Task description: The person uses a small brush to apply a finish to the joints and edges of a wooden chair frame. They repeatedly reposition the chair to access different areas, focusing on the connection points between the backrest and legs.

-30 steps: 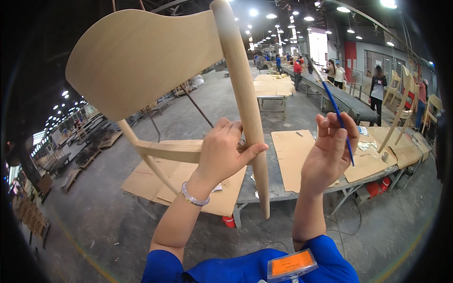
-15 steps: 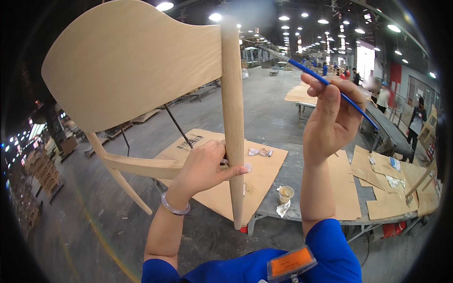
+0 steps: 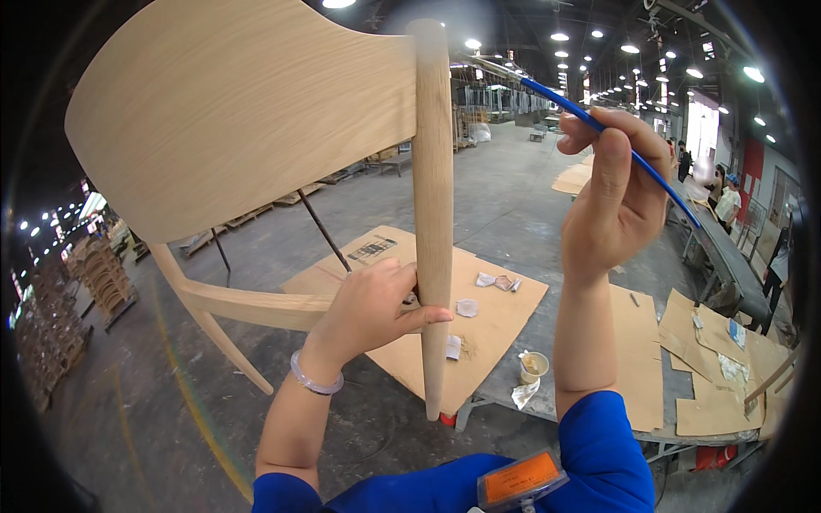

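A pale wooden chair frame [image 3: 248, 111] with a broad curved backrest stands tilted in front of me. My left hand [image 3: 376, 299] is closed around its upright post [image 3: 434, 171], low down where the side rail joins, with the thumb across the front. In my right hand [image 3: 616, 197], raised to the right of the post, a slim blue-handled paintbrush [image 3: 560, 99] is pinched between thumb and fingers. Its metal ferrule points left towards the post's upper end. The bristle tip is too blurred to tell whether it touches the wood.
Below lies a cardboard sheet [image 3: 496, 342] with crumpled scraps [image 3: 499, 282] on it. A small cup [image 3: 534, 368] of tan paste stands beside a crumpled tissue [image 3: 525, 393] on the grey table. More cardboard [image 3: 633, 359] lies right. Stacked wooden parts [image 3: 101, 274] stand left; people [image 3: 727, 201] are far right.
The view has swung slightly, so the background and cardboard appear shifted. Both hands keep their grips, and the brush stays near the post's upper end, with the right hand slightly higher in view.
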Available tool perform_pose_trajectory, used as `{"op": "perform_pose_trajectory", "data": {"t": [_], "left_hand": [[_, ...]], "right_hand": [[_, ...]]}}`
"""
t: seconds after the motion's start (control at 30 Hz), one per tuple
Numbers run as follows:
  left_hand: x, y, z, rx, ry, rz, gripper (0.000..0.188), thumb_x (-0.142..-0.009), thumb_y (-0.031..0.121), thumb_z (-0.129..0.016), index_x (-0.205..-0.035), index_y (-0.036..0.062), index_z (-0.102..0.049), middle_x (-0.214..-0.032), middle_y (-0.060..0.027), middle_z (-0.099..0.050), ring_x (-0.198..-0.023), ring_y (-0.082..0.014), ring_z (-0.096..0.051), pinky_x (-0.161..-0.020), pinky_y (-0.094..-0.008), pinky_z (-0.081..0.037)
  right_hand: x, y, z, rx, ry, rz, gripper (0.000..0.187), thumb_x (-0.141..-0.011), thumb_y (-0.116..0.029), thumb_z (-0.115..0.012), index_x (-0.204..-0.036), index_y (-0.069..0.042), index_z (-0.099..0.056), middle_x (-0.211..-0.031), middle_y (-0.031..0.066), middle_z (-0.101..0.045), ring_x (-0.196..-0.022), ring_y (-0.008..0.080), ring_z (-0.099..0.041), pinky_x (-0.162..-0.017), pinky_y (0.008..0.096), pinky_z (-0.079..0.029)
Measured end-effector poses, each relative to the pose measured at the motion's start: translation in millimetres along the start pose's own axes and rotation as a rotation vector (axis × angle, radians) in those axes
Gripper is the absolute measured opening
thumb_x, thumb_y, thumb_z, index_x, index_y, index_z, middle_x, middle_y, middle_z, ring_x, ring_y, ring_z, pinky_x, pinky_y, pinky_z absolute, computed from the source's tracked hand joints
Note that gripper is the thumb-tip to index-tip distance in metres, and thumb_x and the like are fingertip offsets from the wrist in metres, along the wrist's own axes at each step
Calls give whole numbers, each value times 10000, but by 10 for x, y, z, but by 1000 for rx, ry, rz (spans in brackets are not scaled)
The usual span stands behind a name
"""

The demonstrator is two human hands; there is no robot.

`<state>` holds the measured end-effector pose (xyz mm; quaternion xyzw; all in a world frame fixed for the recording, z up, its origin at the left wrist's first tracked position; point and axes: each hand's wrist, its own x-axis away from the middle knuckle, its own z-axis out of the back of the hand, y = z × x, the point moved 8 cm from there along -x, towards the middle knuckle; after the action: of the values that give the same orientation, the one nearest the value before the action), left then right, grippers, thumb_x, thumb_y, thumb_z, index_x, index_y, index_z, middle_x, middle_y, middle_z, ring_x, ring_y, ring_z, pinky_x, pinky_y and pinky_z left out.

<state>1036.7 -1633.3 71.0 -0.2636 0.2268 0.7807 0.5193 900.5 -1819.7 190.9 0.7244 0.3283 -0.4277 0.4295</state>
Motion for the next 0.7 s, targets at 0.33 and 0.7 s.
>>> {"op": "perform_pose_trajectory", "data": {"t": [0.33, 0.7], "left_hand": [[-133, 4, -19, -25, 70, -4, 655, -855, 719, -689, -969, 80, -771, -649, -73, -582, -690, -233, -565, -565, -385, -466], [-466, -752, -228, -281, 61, 190, 602, -889, 688, -679, -929, 106, -827, -690, -95, -663, -769, -246, -620, -650, -422, -542]], "right_hand": [[65, 270, 258, -117, 178, -240, 213, -1102, -164, -556, -1129, 25, -649, -952, 137, -744, -735, 123, -651, -732, 275, -556], [2229, -55, 877, -37, 490, -988, 198, -1093, -195, -568, -1083, -5, -621, -828, 66, -640, -671, 119, -563, -709, 298, -531]]}}
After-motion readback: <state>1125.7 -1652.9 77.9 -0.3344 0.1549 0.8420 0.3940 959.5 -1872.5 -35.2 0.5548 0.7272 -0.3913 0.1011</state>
